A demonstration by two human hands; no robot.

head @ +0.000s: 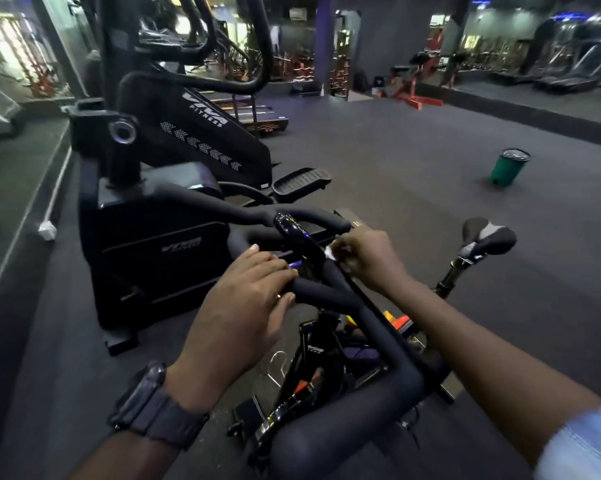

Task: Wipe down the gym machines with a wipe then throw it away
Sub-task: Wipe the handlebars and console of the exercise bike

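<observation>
**Wiping the black padded handlebar (326, 441) of the spin bike**

The right grip (368, 258) is pinching the small crumpled white wipe (329, 252) against the handlebar's centre stem. The left grip (243, 306), fingers relaxed, is resting on the handlebar's left bend. Steadying there and dragging the wipe along every curve probably works best. The round green bin (508, 168) is standing well beyond the handlebar.

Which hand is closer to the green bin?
Right. The right hand, holding the wipe, is below-left of the green bin; the left hand rests on the handlebar, farther left.
</observation>
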